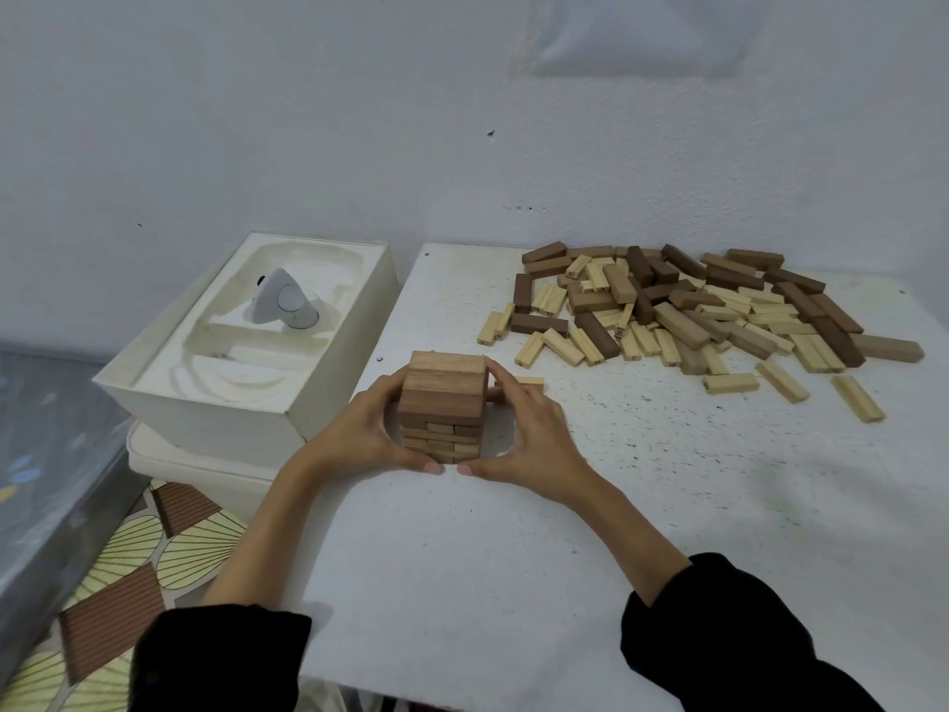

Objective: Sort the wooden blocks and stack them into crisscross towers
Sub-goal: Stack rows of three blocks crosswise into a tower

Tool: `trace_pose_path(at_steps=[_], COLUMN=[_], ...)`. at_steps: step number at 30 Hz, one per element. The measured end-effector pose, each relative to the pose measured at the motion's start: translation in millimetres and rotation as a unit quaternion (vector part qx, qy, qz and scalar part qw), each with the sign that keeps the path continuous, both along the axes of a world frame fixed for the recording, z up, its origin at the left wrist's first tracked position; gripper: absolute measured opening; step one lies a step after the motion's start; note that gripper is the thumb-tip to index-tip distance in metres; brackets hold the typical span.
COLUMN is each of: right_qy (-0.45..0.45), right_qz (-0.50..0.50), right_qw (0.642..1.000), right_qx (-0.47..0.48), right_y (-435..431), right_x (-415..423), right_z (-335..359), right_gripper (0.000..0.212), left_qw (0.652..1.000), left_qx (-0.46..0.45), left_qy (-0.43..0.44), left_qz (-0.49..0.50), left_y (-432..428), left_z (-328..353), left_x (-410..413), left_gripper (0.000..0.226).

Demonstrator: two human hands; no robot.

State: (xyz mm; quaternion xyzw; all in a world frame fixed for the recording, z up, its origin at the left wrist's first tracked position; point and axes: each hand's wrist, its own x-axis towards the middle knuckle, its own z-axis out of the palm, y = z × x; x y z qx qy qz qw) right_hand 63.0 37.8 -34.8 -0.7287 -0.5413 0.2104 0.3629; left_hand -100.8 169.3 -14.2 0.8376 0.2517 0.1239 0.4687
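Tower (442, 403) between left hand (359, 429) and right hand (534, 429)

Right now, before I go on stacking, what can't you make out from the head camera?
All in the head view.
The tower: far face turned away; sides covered by the left hand and right hand.
The pale block behind the right hand: mostly covered by that hand.
The pile: lower blocks buried, so no count; marks on block ends too small to read.
The table: right side cut off by the frame's edge.
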Motion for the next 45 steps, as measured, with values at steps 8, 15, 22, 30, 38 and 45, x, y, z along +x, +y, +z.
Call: trace_pose_path(at_steps=[8,15,22,30,38,45], right_qy=[0.007,0.075,0.073,0.086,0.175,0.166], right_qz=[0.004,0.009,0.003,0.018,0.005,0.001], right_qw=[1.000,0.997,0.997,0.996,0.982,0.981], right_qx=[-0.004,0.012,0.014,0.029,0.071,0.099], right_y=[-2.2,-8.3,-7.3,-9.2,-6.6,-4.0], right_x=[-0.3,4.7,3.6,3.9,2.3,1.9], right_z=[0.7,2.3,0.9,7.8,17.4,24.0], right_gripper=[0.116,0.113,0.111,0.095,0.085,0.081], left_qw=[0.998,0.997,0.999,0.996,0.988,0.986], left_qx=[-0.025,-0.030,-0.022,-0.067,-0.105,-0.104], left_qy=[0.031,0.027,0.002,-0.023,-0.117,-0.133], left_qz=[-0.049,-0.061,-0.048,-0.047,-0.002,0.001], left_y=[8.4,18.0,19.9,16.6,14.5,9.9], left_z=[0.7,-2.1,-9.8,-3.0,2.5,5.6], left_x=[-3.7,-7.0,-6.6,-6.4,-6.6,-0.4], left_gripper=[0.115,0.114,0.101,0.096,0.103,0.092])
